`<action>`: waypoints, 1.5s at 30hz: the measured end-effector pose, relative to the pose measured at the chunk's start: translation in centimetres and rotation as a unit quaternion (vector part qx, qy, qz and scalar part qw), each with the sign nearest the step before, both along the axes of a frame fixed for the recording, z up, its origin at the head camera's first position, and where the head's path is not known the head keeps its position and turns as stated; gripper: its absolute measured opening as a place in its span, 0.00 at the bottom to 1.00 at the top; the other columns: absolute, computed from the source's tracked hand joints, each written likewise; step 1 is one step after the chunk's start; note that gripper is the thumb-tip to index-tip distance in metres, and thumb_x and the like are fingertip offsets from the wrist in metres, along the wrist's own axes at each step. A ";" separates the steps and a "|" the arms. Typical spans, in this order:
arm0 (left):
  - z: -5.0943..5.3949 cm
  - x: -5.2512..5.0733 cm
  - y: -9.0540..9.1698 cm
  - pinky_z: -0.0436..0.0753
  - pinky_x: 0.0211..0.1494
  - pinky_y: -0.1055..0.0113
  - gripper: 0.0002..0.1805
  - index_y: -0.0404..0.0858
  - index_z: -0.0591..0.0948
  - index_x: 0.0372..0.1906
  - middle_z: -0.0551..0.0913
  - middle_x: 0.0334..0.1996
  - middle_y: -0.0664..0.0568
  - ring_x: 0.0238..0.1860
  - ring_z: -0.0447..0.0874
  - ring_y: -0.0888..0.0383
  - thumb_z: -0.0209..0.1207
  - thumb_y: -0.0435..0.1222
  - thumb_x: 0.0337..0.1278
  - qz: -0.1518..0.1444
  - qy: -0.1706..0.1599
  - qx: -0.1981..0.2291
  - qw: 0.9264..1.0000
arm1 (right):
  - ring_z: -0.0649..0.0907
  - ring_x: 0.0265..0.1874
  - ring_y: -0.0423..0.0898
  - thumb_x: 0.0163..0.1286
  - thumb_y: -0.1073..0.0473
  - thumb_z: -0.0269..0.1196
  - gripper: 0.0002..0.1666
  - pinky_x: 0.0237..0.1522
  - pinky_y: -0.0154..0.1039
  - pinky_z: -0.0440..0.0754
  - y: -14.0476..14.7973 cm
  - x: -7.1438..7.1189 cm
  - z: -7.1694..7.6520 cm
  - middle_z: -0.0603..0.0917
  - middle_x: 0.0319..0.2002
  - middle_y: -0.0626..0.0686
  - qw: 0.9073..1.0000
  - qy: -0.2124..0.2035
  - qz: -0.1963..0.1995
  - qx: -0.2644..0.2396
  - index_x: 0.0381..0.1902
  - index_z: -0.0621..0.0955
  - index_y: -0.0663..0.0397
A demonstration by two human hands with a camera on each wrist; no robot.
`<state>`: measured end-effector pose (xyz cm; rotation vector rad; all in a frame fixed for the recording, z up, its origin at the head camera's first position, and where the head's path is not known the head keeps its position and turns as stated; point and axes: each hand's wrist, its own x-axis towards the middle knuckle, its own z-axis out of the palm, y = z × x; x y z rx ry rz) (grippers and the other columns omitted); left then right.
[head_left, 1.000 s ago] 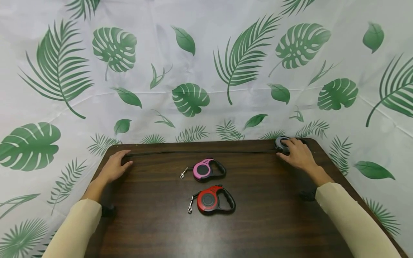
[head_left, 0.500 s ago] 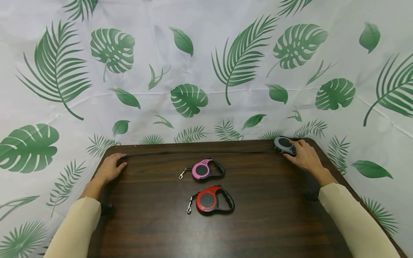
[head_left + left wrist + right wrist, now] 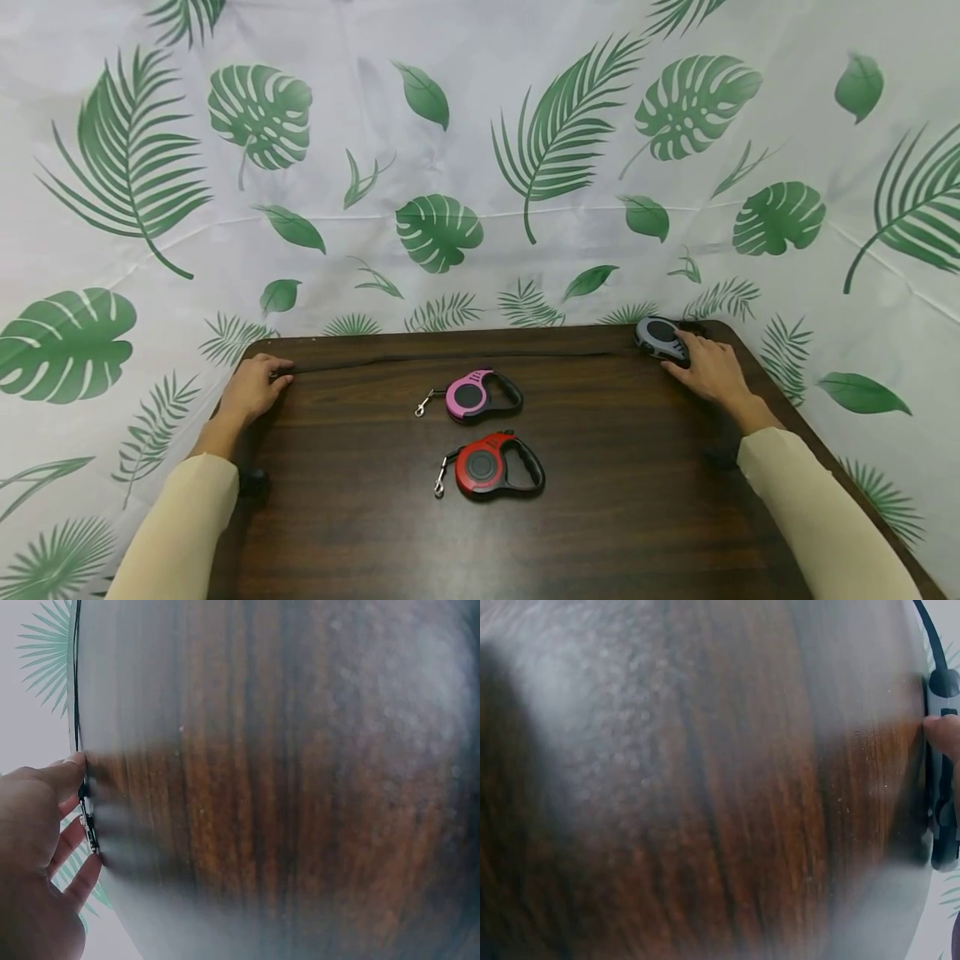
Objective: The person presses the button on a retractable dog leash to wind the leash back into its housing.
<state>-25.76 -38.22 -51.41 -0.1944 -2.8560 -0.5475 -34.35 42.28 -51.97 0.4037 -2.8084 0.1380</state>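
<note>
Far L we go: cream L sleeve (image 3: 172,525), arm stretched fwd, and L hand (image 3: 253,390) out at the table's far L corner. Thumb and fingers loosely bent, sm. gap btwn them, right at the metal clip (image 3: 88,825) on the end of the dark cord (image 3: 450,357). L wrist view's tight there: fingertips at both ends of the clip, but can't tell if that's a real pinch or just a touch. Moving R, cord runs thin and low along the table's back edge, nearly straight, slight bend only.

Mid table now! Pink leash (image 3: 471,398) lying flat just this side of the cord, own clip pointing L, black handle to the R. Below it, nearer the person, red leash (image 3: 482,468), same layout, clip L, handle R, the two near each other but apart. Both on dark wood-grain table (image 3: 600,533), leaf-print sheet (image 3: 480,150) hanging behind.

On to far R: grey leash (image 3: 657,335) sits by the back R corner, cord coming out of its nose, seen in R wrist view. R hand (image 3: 708,367) has hold of it, thumb on the near side, fingers over the top, only part-closed round the case. Cream R sleeve (image 3: 828,508) finishes the row.
</note>
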 end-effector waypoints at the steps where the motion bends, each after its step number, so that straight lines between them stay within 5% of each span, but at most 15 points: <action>1: 0.0 0.0 0.0 0.73 0.63 0.30 0.16 0.25 0.85 0.56 0.80 0.56 0.23 0.59 0.75 0.23 0.66 0.31 0.69 0.001 0.001 0.003 1.000 | 0.80 0.58 0.74 0.71 0.45 0.71 0.45 0.60 0.74 0.72 -0.1 -0.1 0.0 0.79 0.62 0.78 1.000 -0.001 -0.001 -0.003 0.72 0.71 0.72; 30: 0.4 1.1 -0.6 0.76 0.58 0.32 0.09 0.28 0.86 0.48 0.83 0.50 0.28 0.55 0.80 0.27 0.64 0.31 0.72 0.006 -0.005 -0.004 1.000 | 0.82 0.55 0.71 0.78 0.52 0.66 0.37 0.54 0.72 0.65 0.0 0.2 0.1 0.81 0.59 0.76 1.000 -0.014 0.014 -0.018 0.73 0.70 0.71; 37: 0.3 1.3 -0.7 0.76 0.56 0.32 0.08 0.29 0.85 0.48 0.84 0.50 0.28 0.55 0.81 0.27 0.63 0.31 0.73 0.009 0.012 0.009 1.000 | 0.85 0.46 0.69 0.78 0.50 0.65 0.37 0.50 0.70 0.65 0.4 0.1 0.3 0.86 0.50 0.73 1.000 -0.011 0.017 -0.001 0.73 0.70 0.71; 45: 0.6 1.1 -0.7 0.77 0.55 0.33 0.07 0.25 0.83 0.47 0.85 0.46 0.27 0.51 0.83 0.27 0.63 0.26 0.71 -0.015 0.070 0.044 0.996 | 0.83 0.53 0.71 0.80 0.51 0.64 0.36 0.58 0.72 0.66 0.7 0.3 0.5 0.80 0.61 0.75 0.999 -0.019 0.033 -0.014 0.73 0.70 0.71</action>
